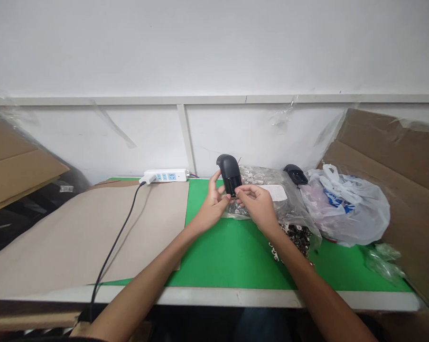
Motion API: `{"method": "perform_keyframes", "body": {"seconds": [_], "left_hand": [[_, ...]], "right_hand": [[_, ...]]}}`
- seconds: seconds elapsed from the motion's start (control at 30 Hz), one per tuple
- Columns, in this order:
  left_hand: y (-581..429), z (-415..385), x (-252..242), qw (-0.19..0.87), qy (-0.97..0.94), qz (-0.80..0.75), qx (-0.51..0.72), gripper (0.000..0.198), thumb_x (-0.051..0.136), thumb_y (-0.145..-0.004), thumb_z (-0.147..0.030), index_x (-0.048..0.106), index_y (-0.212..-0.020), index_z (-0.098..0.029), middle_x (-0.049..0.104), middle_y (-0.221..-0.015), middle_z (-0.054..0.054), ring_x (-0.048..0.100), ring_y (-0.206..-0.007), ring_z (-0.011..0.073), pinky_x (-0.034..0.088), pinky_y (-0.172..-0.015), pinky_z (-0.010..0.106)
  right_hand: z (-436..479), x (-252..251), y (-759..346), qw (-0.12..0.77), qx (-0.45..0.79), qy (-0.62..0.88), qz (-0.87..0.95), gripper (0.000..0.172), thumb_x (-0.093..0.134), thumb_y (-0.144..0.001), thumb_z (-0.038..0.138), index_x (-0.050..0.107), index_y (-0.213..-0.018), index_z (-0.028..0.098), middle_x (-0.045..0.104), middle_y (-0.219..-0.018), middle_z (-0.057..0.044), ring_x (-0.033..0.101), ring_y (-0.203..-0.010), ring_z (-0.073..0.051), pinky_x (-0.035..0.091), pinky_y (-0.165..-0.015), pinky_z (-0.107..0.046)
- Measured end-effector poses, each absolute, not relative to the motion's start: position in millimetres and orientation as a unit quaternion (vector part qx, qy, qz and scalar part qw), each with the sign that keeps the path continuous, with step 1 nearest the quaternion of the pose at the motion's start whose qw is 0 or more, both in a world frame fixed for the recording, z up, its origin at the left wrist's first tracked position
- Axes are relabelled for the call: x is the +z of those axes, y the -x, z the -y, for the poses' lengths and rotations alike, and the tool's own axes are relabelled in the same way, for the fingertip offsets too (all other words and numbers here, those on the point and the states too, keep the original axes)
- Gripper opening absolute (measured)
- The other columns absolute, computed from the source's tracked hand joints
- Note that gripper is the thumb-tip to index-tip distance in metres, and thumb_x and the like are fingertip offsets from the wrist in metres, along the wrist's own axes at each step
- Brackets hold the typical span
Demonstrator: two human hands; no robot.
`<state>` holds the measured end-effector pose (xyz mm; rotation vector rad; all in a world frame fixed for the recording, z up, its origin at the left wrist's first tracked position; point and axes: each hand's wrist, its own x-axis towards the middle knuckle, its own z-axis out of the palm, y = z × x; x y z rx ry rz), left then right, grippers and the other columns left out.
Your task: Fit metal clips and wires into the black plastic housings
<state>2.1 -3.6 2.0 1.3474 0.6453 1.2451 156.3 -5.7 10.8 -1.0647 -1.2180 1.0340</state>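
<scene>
A black plastic housing (pixel 229 168) with a rounded top is held up over the table's middle, its recessed, slotted part facing me. My left hand (pixel 214 199) grips it from the left and below, fingers behind and thumb at the lower edge. At the lower right edge, my right hand (pixel 255 202) pinches with thumb and forefinger; any small part between those fingertips is hidden. Just behind the right hand lies a clear bag (pixel 264 176) of small metal parts with a white label (pixel 276 192). Loose metal pieces (pixel 297 237) spill out beneath my right forearm.
Another black housing (pixel 295 175) rests at the back right, beside a white plastic bag (pixel 367 209). A power strip (pixel 170 175) with a black cable (pixel 118 237) stands at the back left. Cardboard (pixel 143 213) covers the green mat's (pixel 218 256) left side; boxes flank both ends.
</scene>
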Motion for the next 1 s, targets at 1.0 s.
{"method": "perform_keyframes", "body": {"seconds": [1.0], "left_hand": [[-6.6,12.3,8.8,0.558,-0.537,-0.282,0.566,0.111,0.084,-0.083,-0.038,0.007,-0.163,-0.034,0.062,-0.144,0.014,0.072,-0.105,0.0178,0.057,-0.092,0.029]], "right_hand": [[4.1,6.1,-156.5,0.574,0.444,0.462,0.509,0.055,0.086,-0.066,0.061,0.053,-0.090,0.022,0.065,-0.070,0.002,0.066,-0.058,-0.017,0.052,-0.056,-0.029]]}}
